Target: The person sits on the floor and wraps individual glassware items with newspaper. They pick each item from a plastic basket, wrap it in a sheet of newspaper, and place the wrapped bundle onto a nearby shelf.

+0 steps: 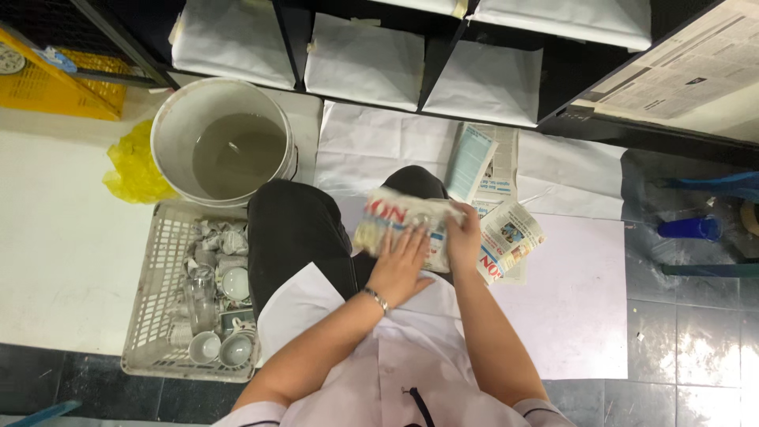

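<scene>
Your left hand [399, 265] lies flat and open, fingers spread, pressing down on a newspaper bundle [403, 225] that rests on your lap just in front of you. Your right hand [462, 233] is closed around the bundle's right end, fingers curled over the paper. The bundle's long axis runs left to right across your knees, so each hand has its own end, and what is inside the paper is hidden. More loose newspaper sheets [506, 237] lie on the floor just to the right of your right hand, on white paper [577, 300] spread over the tiles. To your left, well apart from both hands, a plastic basket [154, 316] holds cups and glasses, some among crumpled paper, and a white bucket [225, 138] of cloudy water stands just beyond it.
</scene>
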